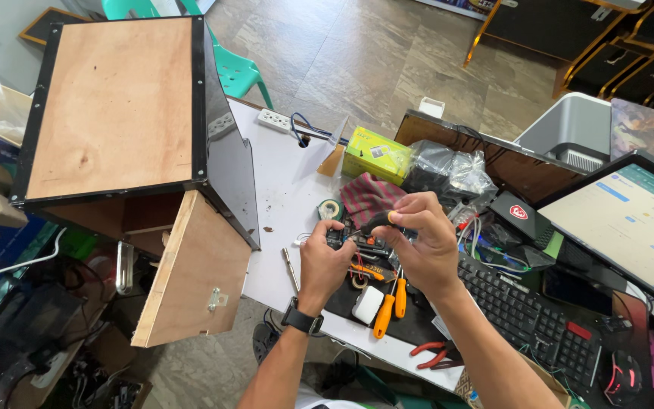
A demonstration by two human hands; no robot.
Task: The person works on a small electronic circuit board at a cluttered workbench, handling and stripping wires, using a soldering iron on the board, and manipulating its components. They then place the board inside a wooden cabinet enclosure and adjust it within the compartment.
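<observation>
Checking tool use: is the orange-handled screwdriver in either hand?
No. The orange-handled screwdriver lies on the black mat, while the right hand pinches a black-handled tool.

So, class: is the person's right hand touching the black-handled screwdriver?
Touching. The head view shows the right hand pinching the black-handled screwdriver at its handle between fingertips.

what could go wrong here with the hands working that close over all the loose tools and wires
The right hand pinches a dark-handled tool over a small circuit board steadied by the left hand; a slip could jab the fingers or the board. The two orange-handled screwdrivers lie near the white table's edge and might get knocked off. The red-handled pliers sit at that edge too.
</observation>
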